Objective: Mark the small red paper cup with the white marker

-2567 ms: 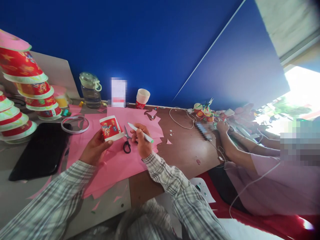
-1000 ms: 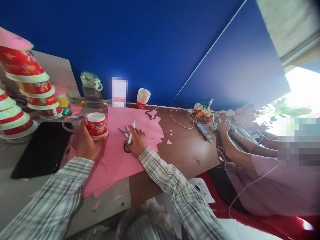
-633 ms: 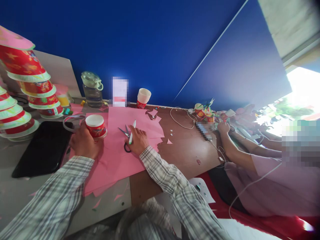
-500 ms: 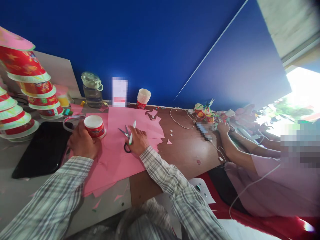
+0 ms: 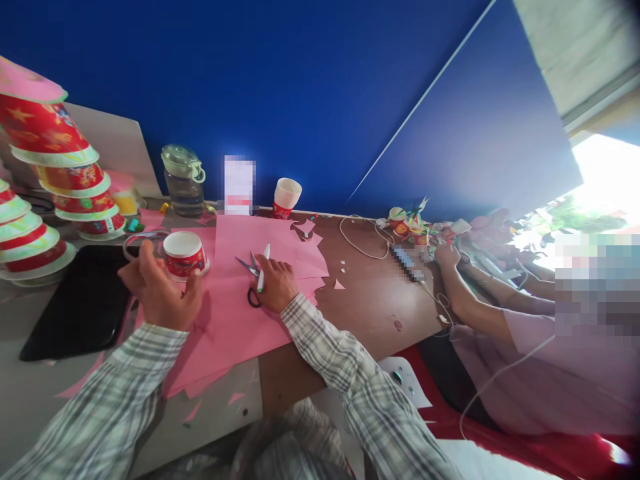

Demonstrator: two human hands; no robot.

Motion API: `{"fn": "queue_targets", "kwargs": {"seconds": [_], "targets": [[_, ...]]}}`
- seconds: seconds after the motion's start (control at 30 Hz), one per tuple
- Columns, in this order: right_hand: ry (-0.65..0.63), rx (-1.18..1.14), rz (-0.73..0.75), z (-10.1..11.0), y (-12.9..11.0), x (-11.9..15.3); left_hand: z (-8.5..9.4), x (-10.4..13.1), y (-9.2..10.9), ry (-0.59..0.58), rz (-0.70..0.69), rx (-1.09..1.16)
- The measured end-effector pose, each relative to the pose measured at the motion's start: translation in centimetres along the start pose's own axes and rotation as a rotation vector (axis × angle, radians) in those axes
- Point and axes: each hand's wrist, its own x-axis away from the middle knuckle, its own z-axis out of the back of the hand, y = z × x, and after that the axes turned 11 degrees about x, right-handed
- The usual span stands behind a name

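On pink paper (image 5: 235, 320), left hand (image 5: 160, 293) spread loose beside upturned cup (image 5: 183, 253), right hand (image 5: 274, 285) clasping pen (image 5: 263, 267) over scissors (image 5: 253, 280)

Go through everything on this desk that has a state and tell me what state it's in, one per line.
Red paper cup: upside down on the pink paper.
Scissors: blades open.
Water jar: lid closed.
Left hand: open beside the cup.
Right hand: holding pen, on the scissors.
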Motion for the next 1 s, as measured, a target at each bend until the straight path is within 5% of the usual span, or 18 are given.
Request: {"fn": "queue_targets", "kwargs": {"seconds": [0.07,0.2,0.37,0.63,1.0], "targets": [[0.005,0.01,0.019,0.0,0.1,0.0,-0.1,0.4,0.2,0.005,-0.118,-0.016],[-0.016,0.035,0.041,0.1,0.3,0.2,-1.0,1.0,-1.1,-0.267,-0.264,-0.016],[-0.061,0.074,0.059,0.5,0.1,0.5,-1.8,1.1,-2.5,-0.4,-0.27,-0.22],[-0.099,0.062,0.062,0.6,0.2,0.4,-2.1,1.6,-2.1,-0.504,-0.21,-0.507],[-0.091,0.049,0.097,0.4,0.5,0.3,-2.7,1.8,-3.7,-0.6,-0.181,-0.323]]}}
